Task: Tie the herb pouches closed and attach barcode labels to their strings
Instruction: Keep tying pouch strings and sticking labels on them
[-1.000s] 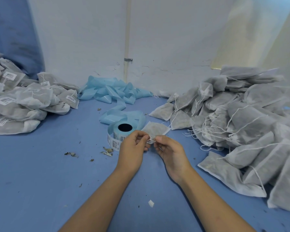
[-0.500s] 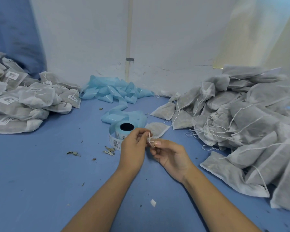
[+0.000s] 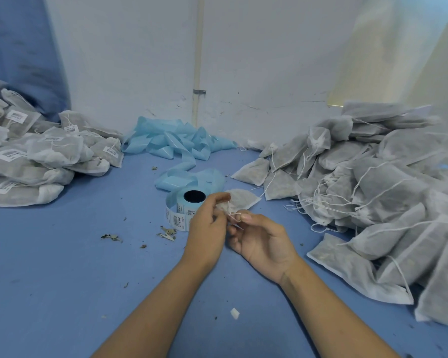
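Observation:
A small grey herb pouch (image 3: 241,200) lies at the middle of the blue table, its gathered neck lifted toward me. My left hand (image 3: 207,227) pinches that neck with curled fingers. My right hand (image 3: 260,239), palm turned up, pinches the pouch's white string (image 3: 233,216) between thumb and forefinger just beside the left hand. Directly behind my left hand stands a roll of barcode labels (image 3: 184,208), with a strip of printed labels hanging off its left side.
A large heap of unlabelled pouches with loose strings (image 3: 373,192) fills the right side. Labelled pouches (image 3: 36,161) are piled at the left. Crumpled blue backing tape (image 3: 176,143) lies against the white wall. Herb crumbs (image 3: 166,232) and a paper scrap (image 3: 234,313) dot the table.
My right hand has turned palm up and dropped slightly while keeping the string. The pouch neck has been drawn closer between both hands.

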Demonstrator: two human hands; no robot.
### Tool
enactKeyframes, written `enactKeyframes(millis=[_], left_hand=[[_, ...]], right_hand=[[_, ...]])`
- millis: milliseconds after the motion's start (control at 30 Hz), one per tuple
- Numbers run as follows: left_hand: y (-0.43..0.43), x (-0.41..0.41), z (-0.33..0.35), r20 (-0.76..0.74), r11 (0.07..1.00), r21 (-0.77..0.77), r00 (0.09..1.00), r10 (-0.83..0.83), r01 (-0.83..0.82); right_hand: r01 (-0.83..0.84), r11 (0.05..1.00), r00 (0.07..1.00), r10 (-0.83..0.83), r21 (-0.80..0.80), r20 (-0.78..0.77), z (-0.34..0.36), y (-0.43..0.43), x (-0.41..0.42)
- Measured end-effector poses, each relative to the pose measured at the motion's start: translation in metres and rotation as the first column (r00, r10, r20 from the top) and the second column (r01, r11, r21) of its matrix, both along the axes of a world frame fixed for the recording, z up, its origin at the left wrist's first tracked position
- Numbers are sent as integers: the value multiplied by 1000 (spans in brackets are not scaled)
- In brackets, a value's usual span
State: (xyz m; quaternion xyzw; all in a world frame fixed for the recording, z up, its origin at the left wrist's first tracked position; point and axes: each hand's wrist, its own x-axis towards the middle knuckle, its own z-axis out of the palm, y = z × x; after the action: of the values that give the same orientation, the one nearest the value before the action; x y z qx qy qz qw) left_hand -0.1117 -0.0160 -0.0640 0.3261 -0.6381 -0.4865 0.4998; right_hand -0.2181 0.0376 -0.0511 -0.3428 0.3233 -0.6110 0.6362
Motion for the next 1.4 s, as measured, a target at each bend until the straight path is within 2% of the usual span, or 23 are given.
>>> enactKeyframes(millis=[267, 367, 467, 533, 667, 800, 900, 1033, 1167, 1233, 1400], left_hand=[[-1, 0, -4, 279, 984, -177, 958, 64, -14], [1, 1, -5, 304, 976, -217, 951, 60, 8], [4, 2, -1, 204, 975, -217, 975, 91, -46], [6, 2, 2, 88, 977, -188, 989, 118, -100], [9, 4, 9, -92, 963, -185, 979, 184, -198], [9, 3, 10, -152, 955, -185, 967, 206, -232], [8, 1, 9, -197, 942, -187, 950, 243, -279], [4, 2, 10, -275, 945, -105, 923, 271, -309], [0, 4, 10, -339, 991, 20, 932, 128, -129], [2, 5, 11, -356, 999, 26, 933, 48, -42], [8, -2, 8, -310, 998, -8, 949, 50, -55]], right_hand=[[-76, 995, 987, 85, -68, 139, 1, 2, -1], [-109, 988, 980, 125, -107, 155, 1, 4, -2], [-154, 979, 973, 174, -136, 152, 1, 6, -2], [-123, 985, 972, 144, -118, 184, 1, 5, -2], [116, 993, 974, -112, -12, 195, 1, 0, -7], [336, 940, 940, -339, 62, 45, -2, -4, -5], [492, 870, 867, -489, 17, -95, -6, -8, 2], [495, 868, 863, -497, -44, -93, -8, -9, 6], [493, 869, 865, -494, -40, -83, -9, -10, 7], [507, 862, 860, -507, -24, -57, -9, -11, 7], [497, 868, 866, -497, -25, -60, -9, -10, 7]])
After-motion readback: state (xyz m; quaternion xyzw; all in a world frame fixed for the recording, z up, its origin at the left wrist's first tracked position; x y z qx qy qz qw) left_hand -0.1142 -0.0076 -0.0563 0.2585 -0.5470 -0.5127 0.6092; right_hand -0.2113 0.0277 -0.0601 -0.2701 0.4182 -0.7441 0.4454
